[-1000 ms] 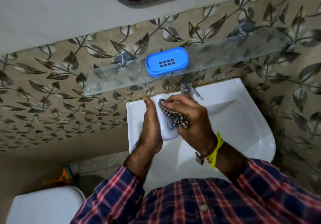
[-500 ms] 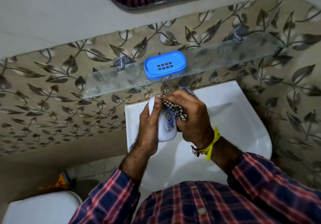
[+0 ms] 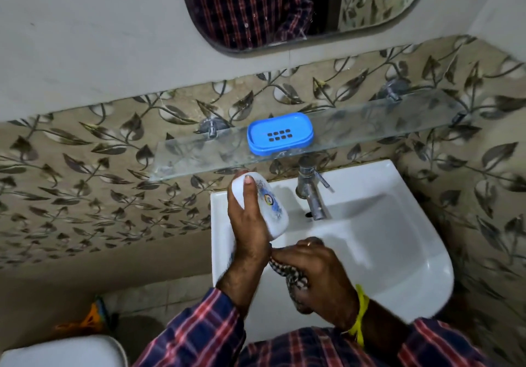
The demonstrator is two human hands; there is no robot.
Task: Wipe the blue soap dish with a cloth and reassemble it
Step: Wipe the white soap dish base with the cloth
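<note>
left hand (image 3: 250,224) grips a white soap bar (image 3: 273,210) over the sink (image 3: 398,238); right hand (image 3: 318,270), at 5 o'clock from it, is closed round the checked cloth (image 3: 296,280). blue soap dish (image 3: 280,133) sits on the glass shelf (image 3: 370,127) at 12 o'clock.

We count one blue soap dish (image 3: 280,134) on one glass shelf (image 3: 370,127), held up by two metal brackets (image 3: 210,128), plus one white bar of soap (image 3: 266,206) and one checked cloth (image 3: 294,280). We also see two hands (image 3: 250,233), one yellow wristband (image 3: 360,318), one tap (image 3: 311,188), one sink (image 3: 398,247) and one mirror (image 3: 284,8).
</note>
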